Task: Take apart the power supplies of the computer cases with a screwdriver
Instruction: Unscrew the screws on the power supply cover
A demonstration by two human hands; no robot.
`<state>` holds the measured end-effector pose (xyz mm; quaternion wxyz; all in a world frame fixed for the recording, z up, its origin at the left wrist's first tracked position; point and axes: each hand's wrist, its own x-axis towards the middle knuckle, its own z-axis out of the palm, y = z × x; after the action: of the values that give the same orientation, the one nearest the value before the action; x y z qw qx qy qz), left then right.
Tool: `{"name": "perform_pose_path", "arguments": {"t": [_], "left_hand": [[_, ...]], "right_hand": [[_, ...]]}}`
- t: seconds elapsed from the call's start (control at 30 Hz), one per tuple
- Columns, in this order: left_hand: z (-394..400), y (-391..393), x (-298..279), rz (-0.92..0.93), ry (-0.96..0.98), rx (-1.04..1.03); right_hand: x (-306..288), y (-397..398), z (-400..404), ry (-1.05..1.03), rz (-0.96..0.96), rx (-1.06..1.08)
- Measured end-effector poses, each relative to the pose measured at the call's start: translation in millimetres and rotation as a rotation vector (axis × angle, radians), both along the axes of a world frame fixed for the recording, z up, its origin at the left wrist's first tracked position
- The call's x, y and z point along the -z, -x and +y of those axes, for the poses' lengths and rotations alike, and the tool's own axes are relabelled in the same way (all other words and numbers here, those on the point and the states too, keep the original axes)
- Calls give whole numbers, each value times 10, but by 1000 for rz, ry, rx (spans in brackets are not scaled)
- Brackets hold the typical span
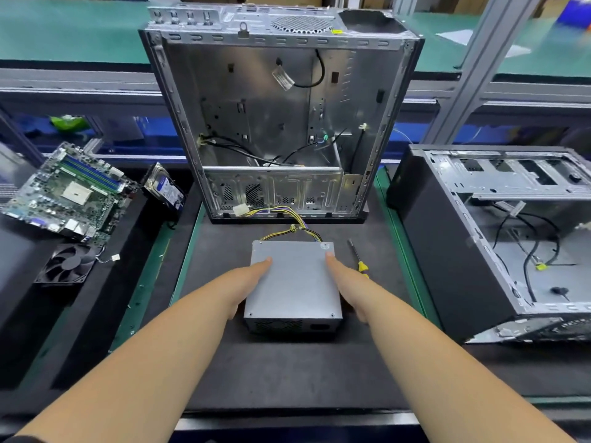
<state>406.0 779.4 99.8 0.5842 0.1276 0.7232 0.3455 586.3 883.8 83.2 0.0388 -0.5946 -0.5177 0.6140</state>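
Note:
A grey metal power supply [292,282] lies on the dark mat [287,372] in front of me, its yellow and black cable bundle [295,227] running back into the open computer case [278,116] that stands upright behind it. My left hand [248,284] grips the unit's left side with fingers over the top. On the opposite side, my right hand [348,286] clasps its right edge. A screwdriver [358,259] with a yellow and black handle rests on the mat just right of my right hand.
A second opened case [499,238] lies on its side at the right. At the left sit a motherboard [68,190], a hard drive [164,188] leaning upright and a black fan [65,263]. Green mat edges [406,251] border the work mat.

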Motion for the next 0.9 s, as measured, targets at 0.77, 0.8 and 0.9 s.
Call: {"name": "perform_pose_path", "arguments": {"t": [0.77,0.8,0.9], "left_hand": [[33,156,71,-85,-36,56],[29,160,76,-69,-32,64],[37,180,70,-18,-17,84]], "right_hand": [[-104,153,-108,213,166,183],[-94,158,-109,206,167,186],[-86,145,-96,184,193,190]]}}
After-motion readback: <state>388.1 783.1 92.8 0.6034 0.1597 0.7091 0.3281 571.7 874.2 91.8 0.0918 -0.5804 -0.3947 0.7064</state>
